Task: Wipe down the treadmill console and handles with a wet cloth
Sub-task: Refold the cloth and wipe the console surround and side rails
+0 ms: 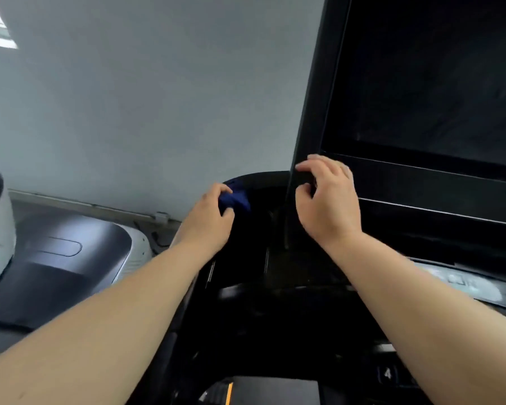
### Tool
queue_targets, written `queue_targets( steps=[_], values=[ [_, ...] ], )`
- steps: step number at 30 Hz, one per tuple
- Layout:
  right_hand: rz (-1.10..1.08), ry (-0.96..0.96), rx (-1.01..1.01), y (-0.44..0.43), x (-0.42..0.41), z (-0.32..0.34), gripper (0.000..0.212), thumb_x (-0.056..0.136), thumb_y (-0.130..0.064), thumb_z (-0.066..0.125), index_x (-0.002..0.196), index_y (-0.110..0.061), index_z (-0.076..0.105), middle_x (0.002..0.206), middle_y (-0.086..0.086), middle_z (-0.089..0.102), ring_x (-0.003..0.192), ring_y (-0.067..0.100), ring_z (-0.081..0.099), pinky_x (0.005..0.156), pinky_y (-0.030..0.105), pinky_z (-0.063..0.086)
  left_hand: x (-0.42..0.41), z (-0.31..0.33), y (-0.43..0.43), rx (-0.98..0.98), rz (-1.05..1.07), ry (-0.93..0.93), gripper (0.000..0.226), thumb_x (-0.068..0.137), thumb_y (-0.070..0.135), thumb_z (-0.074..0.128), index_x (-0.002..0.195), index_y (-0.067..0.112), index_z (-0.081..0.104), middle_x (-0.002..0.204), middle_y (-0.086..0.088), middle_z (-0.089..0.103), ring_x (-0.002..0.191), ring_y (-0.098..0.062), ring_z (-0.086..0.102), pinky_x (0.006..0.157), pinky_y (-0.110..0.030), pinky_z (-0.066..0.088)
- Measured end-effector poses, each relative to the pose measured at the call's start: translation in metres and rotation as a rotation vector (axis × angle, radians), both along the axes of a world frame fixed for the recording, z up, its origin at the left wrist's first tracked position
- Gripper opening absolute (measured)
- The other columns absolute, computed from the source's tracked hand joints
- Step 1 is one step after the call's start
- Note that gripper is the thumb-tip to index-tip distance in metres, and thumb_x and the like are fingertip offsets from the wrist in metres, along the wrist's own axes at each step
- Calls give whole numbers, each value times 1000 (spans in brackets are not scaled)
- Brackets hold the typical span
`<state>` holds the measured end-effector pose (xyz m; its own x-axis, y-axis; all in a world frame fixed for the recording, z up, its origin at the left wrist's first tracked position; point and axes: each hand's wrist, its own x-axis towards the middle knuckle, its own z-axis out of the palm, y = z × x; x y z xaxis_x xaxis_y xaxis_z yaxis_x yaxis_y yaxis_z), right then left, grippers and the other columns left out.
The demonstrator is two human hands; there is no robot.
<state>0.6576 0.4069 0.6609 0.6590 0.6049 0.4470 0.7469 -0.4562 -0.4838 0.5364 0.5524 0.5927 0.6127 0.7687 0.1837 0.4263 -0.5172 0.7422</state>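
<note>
Head view: the left hand (209,213) pinches a bunched dark blue cloth (235,197) between thumb and fingers and presses it into the recessed pocket at the console's (275,258) far left corner, just beside the left edge of the screen (421,83). The right hand (327,200) holds nothing; its fingers are curled loosely, half open, with the fingertips (304,166) at the lower left corner of the screen frame, seemingly steadying there, though contact is hard to confirm.

To do this step well, I judge the cloth should be spread flatter so more of it meets the plastic, then drawn along the curved rim of the pocket and down its inner wall in overlapping passes, with light pressure near the screen so water does not run into the seam. The handles look still to do.

Around: a button panel (456,283) lies at the console's right edge, a second machine (70,258) sits well apart on the left by the wall (143,97). The upright screen frame crowds the pocket, and the right hand beside it narrows the room for the cloth
</note>
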Motion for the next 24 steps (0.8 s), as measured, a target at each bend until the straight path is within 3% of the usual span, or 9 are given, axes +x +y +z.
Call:
queue_targets(
  steps=[2,4,6,8,10,15,18,21,24],
  values=[
    [-3,-192,-230,7,30,11,48,93,-18,44,142,-20,41,156,-1,24,146,17,12,118,35,16,30,0,13,64,-60,26,35,88,10,50,122,16,47,124,-6,53,111,-27,52,89,-31,36],
    [-4,-305,-411,16,48,10,56,97,-25,37,150,-20,22,161,-3,-1,147,17,-6,120,39,2,58,-1,19,81,-111,27,39,89,8,49,128,10,43,134,-10,47,117,-29,50,91,-31,35],
    [2,-371,-445,26,56,4,60,98,-28,33,153,-19,12,160,-1,-9,146,16,-12,119,39,-6,83,-6,21,64,-134,27,41,89,15,53,129,10,42,131,-7,49,114,-27,52,85,-29,37],
    [-13,-414,-420,36,62,3,60,99,-28,29,153,-15,6,160,1,-10,145,15,-15,118,39,-10,105,-16,25,89,-205,76,42,87,30,58,124,14,47,126,-4,54,116,-25,52,88,-29,40],
    [-42,-455,-406,44,67,0,60,99,-25,27,153,-13,5,160,3,-9,145,16,-17,117,41,-12,116,-27,32,214,-296,148,46,88,38,57,126,14,48,135,-6,50,131,-24,40,104,-34,34],
    [-102,-494,-370,55,66,-17,65,96,-27,31,152,-8,3,160,8,-10,145,21,-17,118,46,-8,132,-35,58,578,-426,293,49,96,28,39,143,31,29,139,0,45,136,-25,31,114,-52,11],
    [-171,-550,-321,62,64,-26,66,96,-28,38,151,-3,11,160,14,-1,147,27,-7,119,47,0,170,-25,73,358,-504,376,29,96,27,31,121,31,45,121,3,50,127,-26,35,108,-59,16],
    [-188,-592,-314,64,66,-29,65,95,-28,38,150,-2,16,159,16,4,147,28,-3,119,46,2,195,-22,84,153,-756,248,30,93,36,31,107,22,54,111,-1,58,115,-28,47,103,-52,33],
    [-191,-602,-298,65,66,-29,62,96,-27,36,150,-2,19,159,15,5,147,28,-3,120,45,2,182,-36,92,265,-869,133,32,95,39,35,115,27,57,122,7,58,116,-20,50,99,-41,40]
  ],
)
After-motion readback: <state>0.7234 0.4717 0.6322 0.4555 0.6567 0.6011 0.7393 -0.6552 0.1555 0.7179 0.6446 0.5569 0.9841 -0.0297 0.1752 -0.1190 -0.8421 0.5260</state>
